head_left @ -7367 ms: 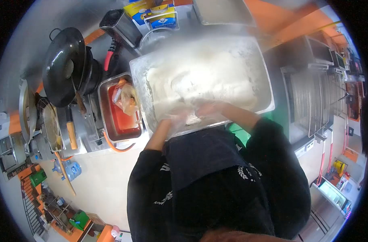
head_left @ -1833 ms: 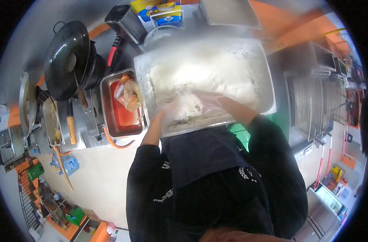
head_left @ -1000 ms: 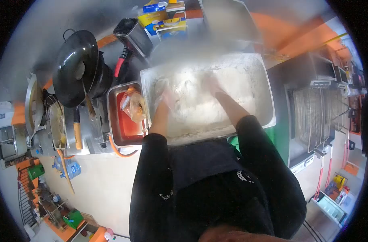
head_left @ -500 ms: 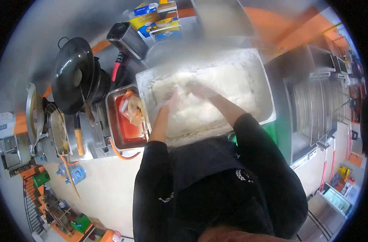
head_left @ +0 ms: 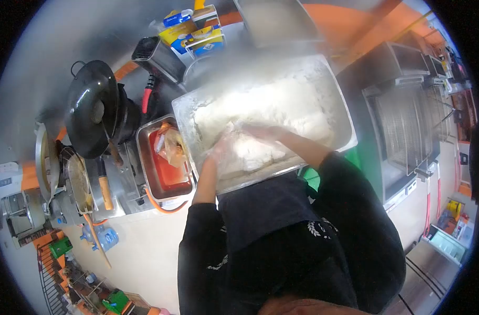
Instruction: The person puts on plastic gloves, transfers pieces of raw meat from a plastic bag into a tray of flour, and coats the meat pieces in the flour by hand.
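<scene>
A large metal tray (head_left: 349, 118) holds a thick bed of white powder that looks like flour (head_left: 292, 97). Both of my hands are in it, coated white. My left hand (head_left: 222, 147) is at the left part of the powder, its fingers blending into the white. Just right of it, my right hand (head_left: 260, 133) reaches in from the right, fingers pointing left toward the left hand. The fingers are blurred and partly buried, so whether they grip anything does not show.
Left of the tray stands a smaller metal pan (head_left: 168, 184) with red liquid and a crumpled plastic bag (head_left: 174, 149). Black woks (head_left: 95, 110) and a wooden-handled tool (head_left: 105, 191) lie farther left. A metal box (head_left: 160, 58) is behind; fryer baskets (head_left: 399, 131) are at right.
Both hands have moved toward the near side of the tray, the right one also closer to the left. The powder near them is heaped differently. The camera view has shifted slightly.
</scene>
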Available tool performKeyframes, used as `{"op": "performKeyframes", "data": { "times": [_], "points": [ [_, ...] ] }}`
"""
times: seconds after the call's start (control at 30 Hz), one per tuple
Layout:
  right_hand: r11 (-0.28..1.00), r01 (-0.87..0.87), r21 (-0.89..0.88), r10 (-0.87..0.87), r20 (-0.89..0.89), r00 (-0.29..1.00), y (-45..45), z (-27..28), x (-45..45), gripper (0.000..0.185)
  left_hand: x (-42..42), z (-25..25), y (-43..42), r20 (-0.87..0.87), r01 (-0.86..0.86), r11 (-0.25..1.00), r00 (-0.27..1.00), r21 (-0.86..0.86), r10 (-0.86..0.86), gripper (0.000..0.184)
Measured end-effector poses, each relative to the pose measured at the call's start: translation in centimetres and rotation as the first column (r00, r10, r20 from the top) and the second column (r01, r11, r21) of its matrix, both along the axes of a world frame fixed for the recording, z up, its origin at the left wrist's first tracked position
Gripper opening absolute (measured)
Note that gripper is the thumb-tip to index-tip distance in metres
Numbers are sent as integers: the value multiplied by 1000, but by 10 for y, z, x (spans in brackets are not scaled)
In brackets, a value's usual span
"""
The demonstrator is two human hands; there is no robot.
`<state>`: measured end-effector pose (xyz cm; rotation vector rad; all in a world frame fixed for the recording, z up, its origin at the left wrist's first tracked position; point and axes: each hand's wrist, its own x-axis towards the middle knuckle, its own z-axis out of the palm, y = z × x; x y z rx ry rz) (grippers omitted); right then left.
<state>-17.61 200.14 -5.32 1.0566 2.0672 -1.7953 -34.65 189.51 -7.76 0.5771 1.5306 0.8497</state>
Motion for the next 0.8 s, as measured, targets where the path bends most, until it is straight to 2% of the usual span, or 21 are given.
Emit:
{"op": "performKeyframes", "data": {
  "times": [0.07,0.1,0.13,0.17,0.23,0.27,0.37,0.43,0.47,0.5,0.53,0.6,0.63,0.7,0.77,0.8],
  "points": [
    [988,46,-148,-67,-140,988,15,28,11,63,-8,-14,2,324,-215,972,930,92,175,62],
    [972,62,-225,-109,-202,973,22,33,16,61,-11,-18,3,339,-242,965,920,97,197,61],
    [935,176,-309,-216,-99,971,29,11,16,57,-13,-20,3,319,-252,962,925,102,208,60],
    [974,142,-179,-159,-83,984,25,-13,12,59,-13,-23,3,296,-263,960,929,101,223,59],
    [994,65,93,-62,-35,997,20,-32,-2,62,-9,-20,2,-74,-150,979,984,137,161,57],
    [989,-22,145,31,-59,998,18,-33,-1,62,-6,-19,3,-260,-105,986,956,131,136,56],
    [999,-25,25,25,0,1000,13,56,-3,65,-12,-3,3,-535,60,990,844,124,16,53],
    [966,148,-210,-180,-144,973,27,56,3,61,-16,8,2,-576,161,969,817,186,-25,52],
    [908,233,-348,-312,-194,930,33,54,9,61,-17,13,5,-594,215,952,804,220,-44,51],
    [826,298,-479,-443,-226,867,36,54,14,60,-18,12,8,-532,222,925,847,310,-25,50],
    [845,297,-445,-429,-233,873,40,56,18,59,-18,12,12,-446,209,889,895,407,-5,50],
    [879,299,-372,-404,-245,881,44,60,25,59,-15,9,25,-131,92,802,991,590,-18,45],
    [860,329,-389,-437,-231,869,38,82,28,58,-12,-8,31,70,-31,741,997,670,-21,44],
    [816,391,-426,-505,-198,840,24,120,35,58,-11,-26,37,324,-191,754,946,628,-30,43],
    [772,472,-424,-572,-143,807,20,115,43,55,-2,11,36,426,-216,883,904,417,20,45],
    [749,511,-422,-604,-117,788,20,109,47,54,0,10,38,449,-180,883,893,433,-38,44]
  ]
}}
